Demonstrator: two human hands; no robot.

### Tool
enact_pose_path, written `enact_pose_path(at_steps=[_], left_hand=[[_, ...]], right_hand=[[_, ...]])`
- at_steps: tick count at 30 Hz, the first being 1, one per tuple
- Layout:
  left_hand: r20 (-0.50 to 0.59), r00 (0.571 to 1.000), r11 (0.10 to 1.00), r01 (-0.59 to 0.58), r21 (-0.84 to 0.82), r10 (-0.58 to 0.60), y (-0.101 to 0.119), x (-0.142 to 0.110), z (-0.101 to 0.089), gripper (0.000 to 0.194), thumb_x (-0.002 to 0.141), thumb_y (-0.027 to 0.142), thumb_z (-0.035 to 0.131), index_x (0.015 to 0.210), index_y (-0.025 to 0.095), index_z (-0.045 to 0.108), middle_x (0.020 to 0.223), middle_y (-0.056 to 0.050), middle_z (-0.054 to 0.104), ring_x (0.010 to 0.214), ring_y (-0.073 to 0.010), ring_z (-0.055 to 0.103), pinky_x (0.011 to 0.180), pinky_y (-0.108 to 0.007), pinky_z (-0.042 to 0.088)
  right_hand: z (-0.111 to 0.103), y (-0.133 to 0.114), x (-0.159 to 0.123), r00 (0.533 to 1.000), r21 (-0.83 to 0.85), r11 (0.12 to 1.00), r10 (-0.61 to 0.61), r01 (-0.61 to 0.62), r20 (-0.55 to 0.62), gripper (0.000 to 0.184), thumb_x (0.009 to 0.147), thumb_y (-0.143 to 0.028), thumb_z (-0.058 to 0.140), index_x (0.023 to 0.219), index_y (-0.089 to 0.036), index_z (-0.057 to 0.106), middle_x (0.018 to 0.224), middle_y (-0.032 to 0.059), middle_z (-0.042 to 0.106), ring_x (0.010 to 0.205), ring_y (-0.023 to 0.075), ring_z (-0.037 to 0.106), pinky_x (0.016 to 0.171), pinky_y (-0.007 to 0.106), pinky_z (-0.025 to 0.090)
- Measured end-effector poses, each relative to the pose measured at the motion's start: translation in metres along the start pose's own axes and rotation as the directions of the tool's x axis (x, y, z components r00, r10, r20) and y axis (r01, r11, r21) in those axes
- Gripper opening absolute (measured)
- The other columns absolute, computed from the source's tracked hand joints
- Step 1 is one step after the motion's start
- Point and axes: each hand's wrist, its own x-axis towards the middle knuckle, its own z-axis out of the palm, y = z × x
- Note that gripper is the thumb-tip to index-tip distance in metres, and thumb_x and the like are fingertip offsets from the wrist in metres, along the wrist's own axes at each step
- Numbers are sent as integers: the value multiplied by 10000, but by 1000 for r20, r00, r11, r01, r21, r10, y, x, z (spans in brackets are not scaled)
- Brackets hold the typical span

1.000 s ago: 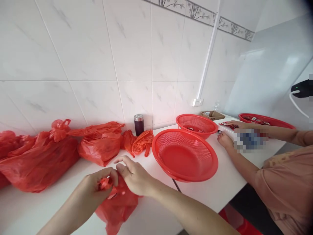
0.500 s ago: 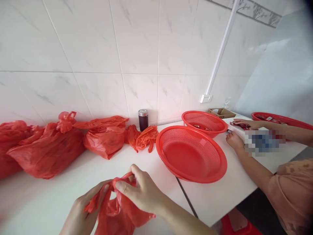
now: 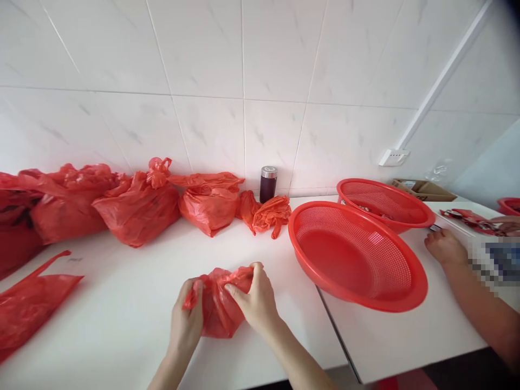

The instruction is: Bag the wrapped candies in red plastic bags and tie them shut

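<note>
A small red plastic bag (image 3: pixel 217 306) rests on the white table (image 3: pixel 134 292) right in front of me. My left hand (image 3: pixel 186 322) pinches its left top edge. My right hand (image 3: pixel 255 299) grips its right top edge, fingers curled over the plastic. Both hands hold the bag's mouth between them. An empty red mesh basket (image 3: pixel 355 254) lies just to the right of my right hand.
Several tied red bags (image 3: pixel 138 203) line the tiled wall, with a dark flask (image 3: pixel 267 183) beside them. A flat red bag (image 3: pixel 28 300) lies at the left. A second red basket (image 3: pixel 384 203) and a cardboard box (image 3: pixel 424 189) stand behind. Another person's hand (image 3: pixel 444 246) rests at the right.
The view has swung left and down. My hands have lowered the bag onto the table and drawn closer together on its top edge.
</note>
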Motion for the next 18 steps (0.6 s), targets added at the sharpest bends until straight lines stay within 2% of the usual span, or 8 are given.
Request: enact_pose_path(at_steps=[3, 5, 11, 14, 18], left_hand=[[55, 998, 999, -7, 47, 5, 1, 8, 9, 329, 921, 531, 347, 831, 254, 501, 696, 18, 599, 632, -183, 544, 603, -270, 426], [85, 996, 995, -23, 96, 15, -1, 14, 9, 304, 924, 508, 346, 815, 264, 492, 619, 34, 562, 573, -178, 494, 570, -266, 390], [123, 992, 971, -43, 235, 15, -14, 31, 5, 290, 936, 475, 294, 836, 285, 489, 651, 33, 569, 573, -166, 460, 601, -250, 381], [157, 987, 936, -32, 351, -25, -21, 40, 7, 271, 931, 404, 283, 870, 301, 526, 715, 15, 626, 596, -180, 497, 603, -262, 381], [185, 980, 845, -41, 532, -68, -24, 47, 10, 256, 888, 332, 324, 857, 302, 576, 766, -35, 667, 650, -243, 535, 595, -305, 331]], right_hand=[[3, 21, 5, 998, -306, 951, -44, 52, 34, 167, 800, -169, 555, 920, -202, 444, 788, 35, 620, 710, 201, 594, 629, 284, 436], [-3, 37, 11, 998, -397, 915, -56, 67, 38, 193, 760, -70, 496, 895, -200, 452, 755, 23, 607, 685, 189, 577, 603, 259, 399], [-20, 67, 23, 994, -475, 873, -108, 107, 25, 298, 696, 32, 463, 874, -205, 486, 780, 5, 611, 730, 173, 537, 658, 251, 351], [-15, 72, 22, 991, -529, 839, -133, 128, 28, 328, 680, 70, 435, 866, -195, 490, 789, 24, 598, 744, 188, 509, 664, 270, 332], [-6, 75, 19, 991, -590, 798, -131, 123, 29, 367, 677, 102, 384, 880, -181, 499, 806, 61, 583, 763, 217, 488, 676, 306, 321]])
